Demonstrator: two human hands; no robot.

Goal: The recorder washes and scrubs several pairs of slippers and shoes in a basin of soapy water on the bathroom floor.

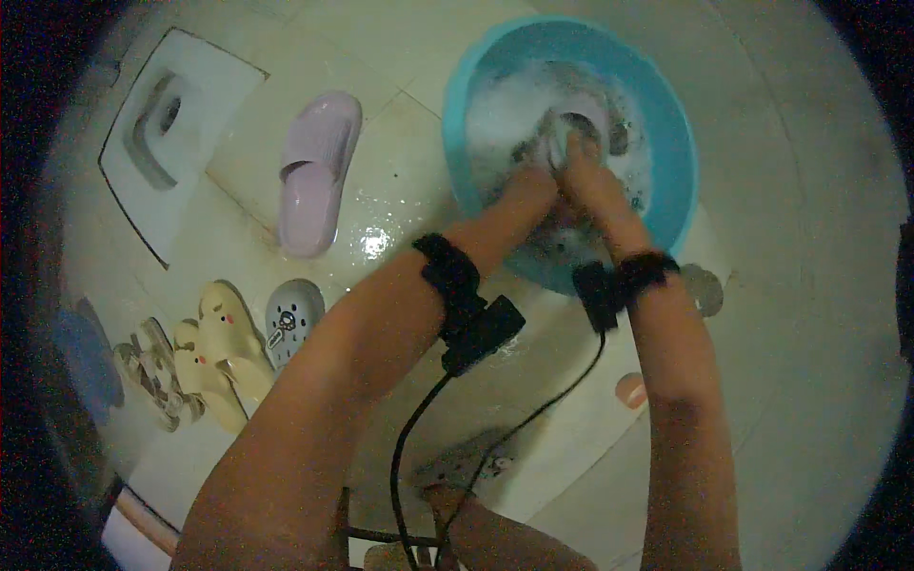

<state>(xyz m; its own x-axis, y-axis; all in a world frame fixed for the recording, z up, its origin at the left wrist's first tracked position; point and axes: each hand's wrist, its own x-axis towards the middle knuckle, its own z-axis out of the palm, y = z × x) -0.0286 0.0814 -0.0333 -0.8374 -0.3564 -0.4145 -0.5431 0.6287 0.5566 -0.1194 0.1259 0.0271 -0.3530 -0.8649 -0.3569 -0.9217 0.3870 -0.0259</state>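
Observation:
A round blue basin [460, 124] stands on the floor, holding sudsy water with dark specks. Both my hands are inside it, close together. Between them is a pale lilac slipper [583, 103], partly under foam and fingers. My right hand [588, 169] is closed on its near side, the thumb lying along a pale part. My left hand [531, 181] grips it from the left, its fingers mostly hidden. Whether a small brush is also held, I cannot make out. Another lilac slipper [319, 181] lies on the wet tiles left of the basin.
A white squat toilet [205, 100] is set in the floor at far left. Yellow slippers [228, 328], a grey clog [290, 319] and strappy sandals [152, 371] stand at lower left. Black cables [395, 466] hang from both wrist straps. A round drain cover [703, 290] sits beside the basin.

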